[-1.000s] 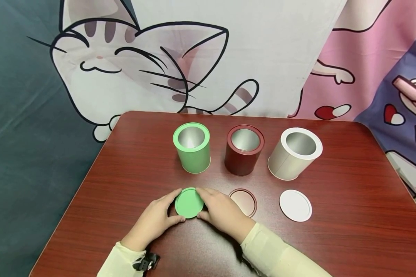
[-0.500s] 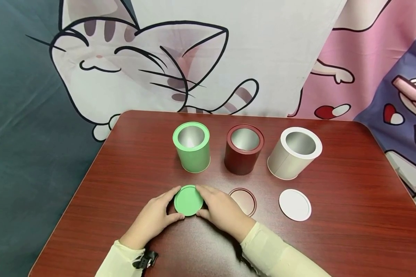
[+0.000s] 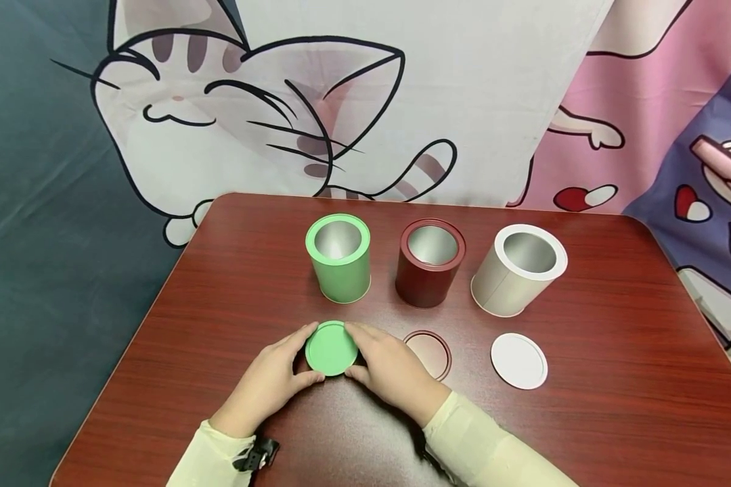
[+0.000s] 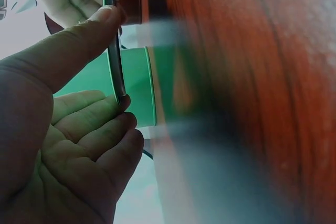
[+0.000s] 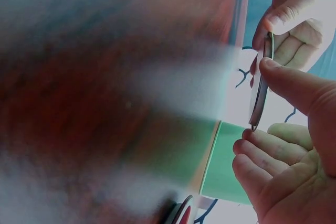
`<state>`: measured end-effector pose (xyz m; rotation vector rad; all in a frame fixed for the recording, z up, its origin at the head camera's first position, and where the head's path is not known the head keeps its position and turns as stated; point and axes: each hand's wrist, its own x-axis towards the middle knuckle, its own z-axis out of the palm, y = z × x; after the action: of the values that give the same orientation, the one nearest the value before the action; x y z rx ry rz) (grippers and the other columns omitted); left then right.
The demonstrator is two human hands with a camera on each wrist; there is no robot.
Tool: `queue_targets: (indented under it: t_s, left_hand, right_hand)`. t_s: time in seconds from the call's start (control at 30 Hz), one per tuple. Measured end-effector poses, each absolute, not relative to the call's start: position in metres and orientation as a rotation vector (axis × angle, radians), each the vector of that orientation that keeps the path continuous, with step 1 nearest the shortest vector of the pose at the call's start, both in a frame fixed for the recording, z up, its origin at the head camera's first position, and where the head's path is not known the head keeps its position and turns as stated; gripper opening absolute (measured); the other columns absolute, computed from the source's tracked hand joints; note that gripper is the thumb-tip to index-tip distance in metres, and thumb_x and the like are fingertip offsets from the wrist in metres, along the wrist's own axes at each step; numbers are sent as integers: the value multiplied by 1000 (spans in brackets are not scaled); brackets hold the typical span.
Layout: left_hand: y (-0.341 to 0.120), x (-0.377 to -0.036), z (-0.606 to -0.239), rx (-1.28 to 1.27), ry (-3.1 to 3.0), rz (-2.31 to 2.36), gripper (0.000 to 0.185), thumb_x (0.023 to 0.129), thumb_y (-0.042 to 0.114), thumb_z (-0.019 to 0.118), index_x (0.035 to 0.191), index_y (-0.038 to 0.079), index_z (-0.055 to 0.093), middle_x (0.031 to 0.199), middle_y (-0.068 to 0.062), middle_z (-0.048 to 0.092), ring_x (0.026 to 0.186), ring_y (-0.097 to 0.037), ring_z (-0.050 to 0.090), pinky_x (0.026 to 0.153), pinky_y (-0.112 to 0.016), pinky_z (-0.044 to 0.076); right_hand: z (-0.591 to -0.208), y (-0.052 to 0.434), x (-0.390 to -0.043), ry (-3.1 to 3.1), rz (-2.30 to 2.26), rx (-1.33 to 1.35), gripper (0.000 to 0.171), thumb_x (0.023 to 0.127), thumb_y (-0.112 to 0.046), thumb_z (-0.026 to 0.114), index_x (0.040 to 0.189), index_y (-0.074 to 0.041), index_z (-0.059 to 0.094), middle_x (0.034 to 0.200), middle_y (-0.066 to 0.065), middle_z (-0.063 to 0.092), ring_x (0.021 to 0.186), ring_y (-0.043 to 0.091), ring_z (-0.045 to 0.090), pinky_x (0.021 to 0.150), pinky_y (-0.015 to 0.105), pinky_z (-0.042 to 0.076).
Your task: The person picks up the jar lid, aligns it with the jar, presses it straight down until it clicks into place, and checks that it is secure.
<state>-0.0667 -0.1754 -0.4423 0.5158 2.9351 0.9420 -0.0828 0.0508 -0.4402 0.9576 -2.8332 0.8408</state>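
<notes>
While both hands pinch its rim between thumb and fingers, the green lid (image 3: 331, 348) hangs just above the bench (image 3: 219, 318), the left hand (image 3: 268, 385) on its left edge and the right hand (image 3: 390, 368) on its right. Behind it stands the open green can (image 3: 338, 260), with a dark red can (image 3: 430, 263) and a white can (image 3: 516, 270) in a row to the right. A red lid (image 3: 428, 354) and a white lid (image 3: 518, 360) lie flat before their cans.
</notes>
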Motion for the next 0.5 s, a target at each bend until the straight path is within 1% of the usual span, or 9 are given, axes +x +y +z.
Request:
queue_targets:
  t_s: [0.5]
  left_hand:
    - [-175, -65, -435, 527, 2965, 974, 81, 73, 17, 90, 143, 1, 53, 138, -13, 61, 123, -29, 61, 101, -47, 49]
  right_hand:
    - [-435, 53, -82, -2805, 852, 965, 67, 84, -25, 82, 141, -2, 54, 139, 12, 60, 126, 24, 59, 106, 38, 47]
